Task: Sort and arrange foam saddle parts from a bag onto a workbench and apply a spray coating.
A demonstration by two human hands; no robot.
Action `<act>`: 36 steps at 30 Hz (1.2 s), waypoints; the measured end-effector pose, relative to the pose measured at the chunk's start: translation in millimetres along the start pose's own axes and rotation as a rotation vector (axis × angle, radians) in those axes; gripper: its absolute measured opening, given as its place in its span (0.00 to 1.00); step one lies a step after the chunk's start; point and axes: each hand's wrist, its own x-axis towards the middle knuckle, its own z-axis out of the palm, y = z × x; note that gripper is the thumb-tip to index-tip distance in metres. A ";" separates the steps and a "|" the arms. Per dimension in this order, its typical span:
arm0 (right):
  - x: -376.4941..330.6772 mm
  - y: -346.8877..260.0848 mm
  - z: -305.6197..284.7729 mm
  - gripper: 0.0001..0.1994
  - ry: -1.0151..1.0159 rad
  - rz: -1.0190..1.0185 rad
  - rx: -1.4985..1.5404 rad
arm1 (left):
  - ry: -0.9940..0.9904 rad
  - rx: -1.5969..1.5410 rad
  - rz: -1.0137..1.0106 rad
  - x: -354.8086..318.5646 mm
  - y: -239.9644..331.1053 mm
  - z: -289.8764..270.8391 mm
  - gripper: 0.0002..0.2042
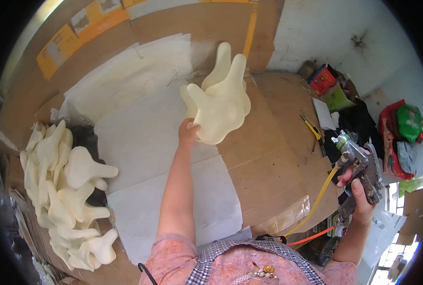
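Note:
My left hand [188, 131] is raised over the work surface and grips a stack of cream-coloured foam pieces [219, 100] shaped like saddles, held by their lower edge with the narrow ends pointing up. My right hand [357, 187] is off to the right and closed around the handle of a metal spray gun [362, 167]. The gun's nozzle points left, toward the foam. A yellow hose [319, 199] and an orange hose [311, 237] run down from the gun.
A pile of the same cream foam pieces [66, 190] lies at the left. White paper sheets [145, 137] cover brown cardboard [268, 161]. A yellow utility knife [312, 128], boxes and bags [401, 137] sit at the right.

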 end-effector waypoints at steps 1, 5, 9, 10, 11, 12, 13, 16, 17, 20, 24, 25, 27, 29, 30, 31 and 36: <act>-1.5 0.9 -0.3 0.30 0.022 0.011 -0.038 | 0.068 0.206 0.137 2.2 -4.8 3.9 0.27; -0.9 18.2 -1.8 0.26 -0.201 0.119 -0.088 | 0.325 -0.065 0.259 0.5 -13.5 13.1 0.33; -0.7 26.4 -7.1 0.27 -0.227 0.186 -0.077 | -0.040 -0.133 -0.116 -8.4 11.7 25.4 0.36; 1.6 26.5 -5.2 0.28 -0.179 0.194 -0.023 | -0.187 -0.065 -0.263 -12.8 19.5 18.2 0.36; 4.5 26.8 -4.1 0.28 -0.136 0.175 0.035 | -0.180 -0.052 -0.256 -7.7 14.7 8.6 0.36; 6.7 24.7 0.0 0.29 -0.101 0.137 0.060 | -0.149 -0.221 -0.281 -2.3 6.0 -4.1 0.34; 10.2 29.0 2.0 0.30 -0.105 0.105 0.080 | -0.119 -0.391 -0.305 1.8 0.2 -16.7 0.33; 15.0 43.0 -14.7 0.31 -0.093 0.076 0.059 | -0.189 -0.608 -0.102 -15.0 17.6 -22.4 0.28; 15.0 47.4 -19.2 0.30 -0.135 0.081 0.056 | -0.182 -0.658 -0.057 -20.4 29.5 -24.5 0.27; 15.5 65.7 -23.6 0.30 -0.153 0.177 0.090 | -0.157 -0.323 0.122 -4.9 70.9 -13.2 0.31; 17.3 89.4 -9.8 0.34 -0.143 0.280 0.129 | -0.319 -0.039 0.166 75.6 74.2 28.0 0.27; 17.0 94.3 -10.0 0.34 -0.145 0.278 0.105 | -0.395 0.063 0.180 84.6 73.6 47.7 0.26; 15.9 97.7 -12.1 0.32 -0.167 0.274 0.137 | -0.453 0.156 0.202 90.9 77.9 75.0 0.25; 10.5 99.5 -14.6 0.31 -0.158 0.295 0.179 | -0.447 0.293 0.083 90.4 76.6 89.5 0.25; 12.4 100.3 -15.5 0.31 -0.167 0.299 0.176 | -0.439 0.289 0.077 85.6 73.9 87.8 0.25; 14.4 101.4 -15.7 0.30 -0.185 0.302 0.164 | -0.348 0.317 0.134 77.4 69.6 82.1 0.25; 22.4 105.2 -4.8 0.29 -0.236 0.304 0.162 | -0.303 -0.563 0.410 3.3 71.2 -66.9 0.21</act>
